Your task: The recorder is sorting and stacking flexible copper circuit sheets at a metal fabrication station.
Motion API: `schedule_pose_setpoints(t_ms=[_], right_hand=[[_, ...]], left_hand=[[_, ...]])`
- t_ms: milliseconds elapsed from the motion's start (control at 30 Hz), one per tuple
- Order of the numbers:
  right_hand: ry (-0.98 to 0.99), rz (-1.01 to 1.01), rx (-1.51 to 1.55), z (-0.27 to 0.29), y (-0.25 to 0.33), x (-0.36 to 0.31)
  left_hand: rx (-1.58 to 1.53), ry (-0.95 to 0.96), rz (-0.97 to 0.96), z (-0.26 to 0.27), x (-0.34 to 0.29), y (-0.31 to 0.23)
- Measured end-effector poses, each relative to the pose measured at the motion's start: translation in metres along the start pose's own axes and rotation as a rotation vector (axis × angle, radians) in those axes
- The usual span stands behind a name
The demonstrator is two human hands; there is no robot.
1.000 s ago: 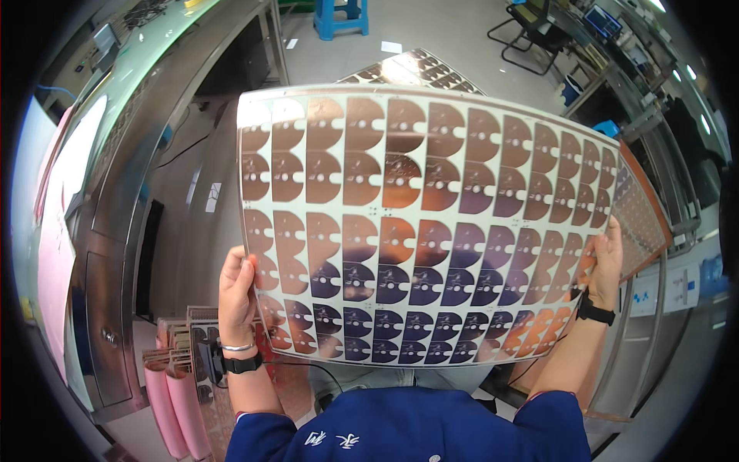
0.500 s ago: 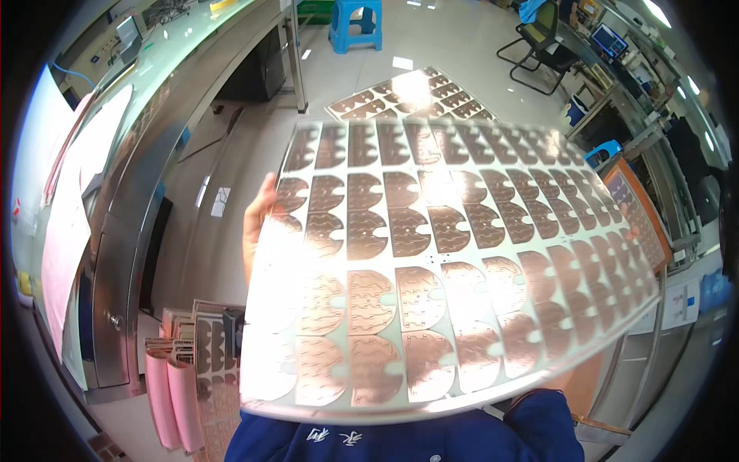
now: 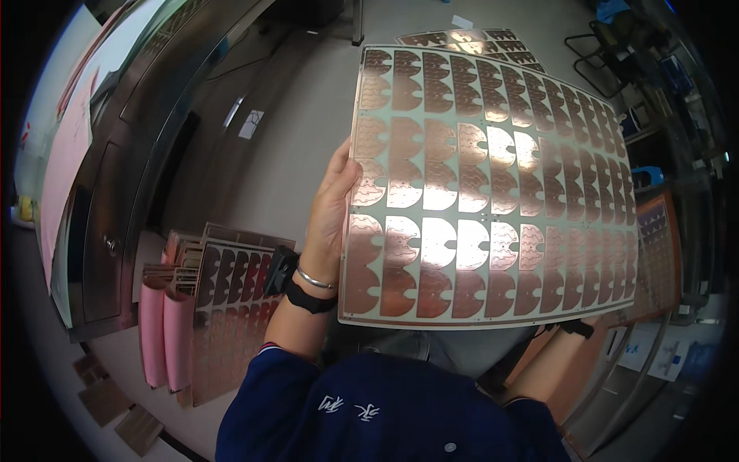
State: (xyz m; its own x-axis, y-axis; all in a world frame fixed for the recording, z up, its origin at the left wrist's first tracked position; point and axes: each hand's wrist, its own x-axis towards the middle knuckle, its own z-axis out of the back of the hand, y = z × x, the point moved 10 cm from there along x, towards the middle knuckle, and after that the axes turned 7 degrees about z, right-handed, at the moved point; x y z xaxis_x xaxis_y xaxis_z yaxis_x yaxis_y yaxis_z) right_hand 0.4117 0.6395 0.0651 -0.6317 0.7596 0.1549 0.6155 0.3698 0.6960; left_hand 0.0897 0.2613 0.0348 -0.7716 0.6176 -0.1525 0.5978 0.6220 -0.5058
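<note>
The grey floor [image 3: 285, 115] fills much of the upper middle of the frame, and in front of it a broad rectangular panel [image 3: 493, 200], pale green with rows of shiny copper shapes rounded along one side, spans the centre and right of centre, its face turned up to view. A steel cabinet [image 3: 88, 285] runs down the left side of the frame. The person's navy shirt [image 3: 400, 408] takes up the bottom middle. Upright patterned boards [image 3: 239, 308] lean together at lower left, next to two pink rolls [image 3: 154, 331]. An orange-edged board [image 3: 654, 239] stands at the right, partly behind the panel, and another copper-patterned sheet [image 3: 477, 37] shows beyond the panel's upper edge. The left hand [image 3: 333, 192] grips the panel's left edge, thumb over the front. The right hand is hidden behind the panel at lower right, so how it is held I cannot tell; its wrist wears a dark band [image 3: 576, 329]. A black strap [image 3: 312, 300] and a thin silver bracelet [image 3: 315, 279] circle the left wrist.
</note>
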Motion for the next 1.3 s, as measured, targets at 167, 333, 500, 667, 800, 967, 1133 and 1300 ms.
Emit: schedule_pose_setpoints(t_ms=[167, 333, 500, 667, 800, 967, 1133, 1300], right_hand=[[0.081, 0.123, 0.173, 0.0, 0.012, -0.033], [-0.058, 0.192, 0.016, 0.001, 0.018, -0.033], [-0.313, 0.237, -0.243, 0.008, 0.02, -0.038], [-0.516, 0.215, -0.267, 0.007, 0.013, -0.043], [-0.584, 0.187, -0.267, 0.013, 0.014, -0.046], [-0.527, 0.193, -0.297, 0.018, 0.02, -0.042], [-0.546, 0.192, -0.364, 0.006, 0.015, -0.042], [-0.559, 0.23, -0.368, 0.003, 0.015, -0.04]], left_hand=[[-0.012, -0.026, -0.067, 0.007, 0.005, -0.004], [-0.045, 0.006, -0.041, 0.014, 0.012, 0.003], [0.019, -0.005, -0.028, 0.017, 0.007, 0.007], [0.105, 0.046, -0.015, 0.009, -0.003, 0.013], [0.128, 0.086, 0.003, 0.004, -0.01, 0.014], [0.144, 0.088, 0.078, 0.014, -0.012, 0.025], [0.151, 0.089, 0.092, 0.011, -0.013, 0.026], [0.159, 0.085, 0.059, 0.014, -0.017, 0.026]])
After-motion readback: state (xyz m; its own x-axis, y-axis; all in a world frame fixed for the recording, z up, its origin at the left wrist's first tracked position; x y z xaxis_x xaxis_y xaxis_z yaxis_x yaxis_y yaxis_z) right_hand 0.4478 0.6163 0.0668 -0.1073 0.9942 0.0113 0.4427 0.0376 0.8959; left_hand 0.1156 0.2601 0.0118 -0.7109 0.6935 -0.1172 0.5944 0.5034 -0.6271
